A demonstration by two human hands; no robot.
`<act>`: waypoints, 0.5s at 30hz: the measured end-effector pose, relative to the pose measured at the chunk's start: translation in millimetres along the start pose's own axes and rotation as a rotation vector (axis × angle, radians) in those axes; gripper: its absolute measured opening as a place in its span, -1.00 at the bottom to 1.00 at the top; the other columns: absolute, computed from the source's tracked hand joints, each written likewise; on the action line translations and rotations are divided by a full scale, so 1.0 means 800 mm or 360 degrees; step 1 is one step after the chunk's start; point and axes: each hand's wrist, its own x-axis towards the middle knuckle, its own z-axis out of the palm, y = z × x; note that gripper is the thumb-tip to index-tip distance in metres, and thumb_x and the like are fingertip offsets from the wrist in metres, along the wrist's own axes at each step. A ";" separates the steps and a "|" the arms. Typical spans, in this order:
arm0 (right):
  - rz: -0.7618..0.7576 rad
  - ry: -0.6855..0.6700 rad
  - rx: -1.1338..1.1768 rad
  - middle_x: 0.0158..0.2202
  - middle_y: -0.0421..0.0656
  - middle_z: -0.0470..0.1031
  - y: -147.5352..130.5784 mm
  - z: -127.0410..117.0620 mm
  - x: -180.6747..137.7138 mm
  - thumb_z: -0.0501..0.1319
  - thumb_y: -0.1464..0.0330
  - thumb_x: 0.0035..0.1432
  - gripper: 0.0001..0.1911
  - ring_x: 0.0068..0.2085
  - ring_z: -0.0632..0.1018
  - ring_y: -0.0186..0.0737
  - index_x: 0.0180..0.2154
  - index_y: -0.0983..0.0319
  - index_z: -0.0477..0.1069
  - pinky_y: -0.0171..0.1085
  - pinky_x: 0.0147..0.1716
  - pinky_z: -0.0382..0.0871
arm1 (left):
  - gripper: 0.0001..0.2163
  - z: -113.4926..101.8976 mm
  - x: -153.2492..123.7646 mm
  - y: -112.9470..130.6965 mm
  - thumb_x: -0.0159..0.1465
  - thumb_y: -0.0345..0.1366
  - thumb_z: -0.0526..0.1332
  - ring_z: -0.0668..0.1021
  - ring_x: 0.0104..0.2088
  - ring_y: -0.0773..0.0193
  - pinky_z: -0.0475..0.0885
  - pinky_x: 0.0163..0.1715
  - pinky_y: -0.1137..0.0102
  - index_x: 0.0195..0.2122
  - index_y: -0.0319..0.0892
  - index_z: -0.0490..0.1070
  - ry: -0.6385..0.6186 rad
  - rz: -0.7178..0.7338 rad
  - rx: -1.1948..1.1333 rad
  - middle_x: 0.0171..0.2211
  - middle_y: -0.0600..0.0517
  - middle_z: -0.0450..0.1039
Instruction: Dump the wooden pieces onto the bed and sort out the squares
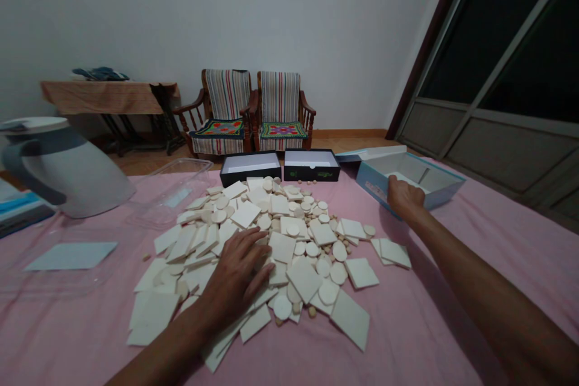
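Observation:
My left hand (242,265) rests palm down on a spread heap of pale wooden pieces, its fingers stretched out. Square tiles (305,278), round discs (283,306) and small cubes (312,312) make up the heap. On the right, my right hand (404,194) is closed over the near wall of a light blue cardboard box (434,196), which stands open with its lid flap folded out to the left. Some of its fingers are hidden by the wall. A white slip lies inside the box.
Behind the heap stand two open black boxes (251,173) (311,174). Clear plastic trays (167,193) and a grey-white jug (85,175) are on the left. A pink cloth (407,338) covers the surface. Two wooden armchairs (283,108) stand against the wall.

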 end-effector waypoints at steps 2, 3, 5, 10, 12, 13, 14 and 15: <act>0.0050 -0.0043 0.0010 -0.19 0.17 0.51 0.006 0.000 -0.003 -0.09 0.52 0.22 -0.65 -0.16 0.54 0.07 -0.04 0.38 0.34 -0.05 -0.20 0.27 | -0.84 0.000 0.001 -0.001 0.32 -0.30 0.11 0.33 0.16 0.04 0.32 0.08 0.00 -0.09 -0.13 0.35 -0.0020 -0.0007 -0.0003 0.07 -0.12 0.36; 0.0083 -0.0012 -0.0001 -0.17 0.18 0.50 0.006 -0.003 -0.006 -0.07 0.52 0.21 -0.66 -0.12 0.52 0.10 -0.05 0.38 0.35 -0.03 -0.17 0.26 | -0.84 -0.001 0.001 -0.001 0.32 -0.30 0.11 0.34 0.15 0.03 0.32 0.08 0.00 -0.09 -0.13 0.35 -0.0024 -0.0012 -0.0006 0.07 -0.12 0.36; 0.0083 0.0160 -0.0018 -0.12 0.20 0.46 0.001 -0.012 -0.015 -0.05 0.52 0.21 -0.68 -0.03 0.46 0.16 -0.06 0.39 0.35 0.02 -0.09 0.22 | -0.84 0.000 0.001 -0.002 0.33 -0.29 0.11 0.34 0.15 0.03 0.32 0.08 0.00 -0.09 -0.13 0.36 -0.0028 -0.0021 -0.0006 0.07 -0.12 0.36; -0.0553 -0.0169 0.0402 -0.03 0.12 0.44 -0.017 -0.027 -0.054 0.14 0.32 0.18 -0.61 0.00 0.43 0.03 0.03 0.31 0.36 -0.08 -0.01 0.23 | -0.83 0.001 0.002 -0.003 0.32 -0.29 0.12 0.34 0.16 0.03 0.31 0.10 0.01 -0.09 -0.13 0.37 -0.0032 -0.0023 0.0003 0.07 -0.12 0.37; -0.0785 -0.0550 0.0550 0.00 0.05 0.43 -0.022 -0.025 -0.070 0.26 0.28 0.06 -0.45 0.02 0.42 -0.01 0.10 0.25 0.33 -0.14 0.01 0.24 | -0.83 0.000 0.002 -0.003 0.31 -0.29 0.13 0.34 0.16 0.03 0.31 0.10 0.01 -0.09 -0.13 0.37 -0.0031 -0.0027 -0.0003 0.07 -0.12 0.37; -0.0863 -0.0674 0.0577 0.05 0.03 0.41 -0.025 -0.022 -0.077 0.31 0.29 -0.01 -0.35 0.06 0.40 0.00 0.15 0.23 0.29 -0.14 0.03 0.23 | -0.83 0.000 0.002 -0.002 0.31 -0.29 0.13 0.34 0.16 0.03 0.31 0.09 0.02 -0.09 -0.13 0.37 -0.0027 -0.0031 -0.0006 0.07 -0.12 0.38; -0.0917 -0.0749 0.0584 0.09 0.04 0.37 -0.028 -0.018 -0.083 0.34 0.30 -0.07 -0.24 0.09 0.37 0.01 0.20 0.22 0.23 -0.13 0.05 0.22 | -0.83 0.000 0.002 -0.002 0.31 -0.29 0.13 0.34 0.16 0.03 0.32 0.09 0.02 -0.09 -0.13 0.38 -0.0022 -0.0033 -0.0008 0.07 -0.12 0.38; -0.0949 -0.0787 0.0588 0.13 0.04 0.33 -0.032 -0.015 -0.088 0.36 0.31 -0.10 -0.15 0.12 0.34 0.03 0.24 0.20 0.17 -0.12 0.06 0.21 | -0.84 -0.001 0.001 -0.002 0.31 -0.29 0.13 0.34 0.16 0.03 0.32 0.09 0.02 -0.10 -0.14 0.38 -0.0021 -0.0038 -0.0011 0.07 -0.12 0.37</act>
